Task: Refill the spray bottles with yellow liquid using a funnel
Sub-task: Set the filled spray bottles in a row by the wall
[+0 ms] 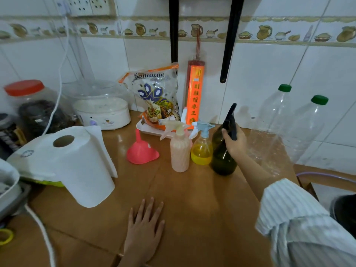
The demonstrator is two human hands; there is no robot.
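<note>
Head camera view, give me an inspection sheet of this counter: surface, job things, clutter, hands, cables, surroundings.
Surface: brown counter, dry as far as visible.
Job's things: pink funnel mouth-down; pink spray bottle; small spray bottle part full of yellow liquid; dark spray bottle.
Clutter: paper towel roll, snack bag, red-lidded jar, two big clear bottles.
Hands: left hand flat on counter; right hand grips dark bottle's neck.
Cables: white cable from wall socket.
Surroundings: white tiled wall.
</note>
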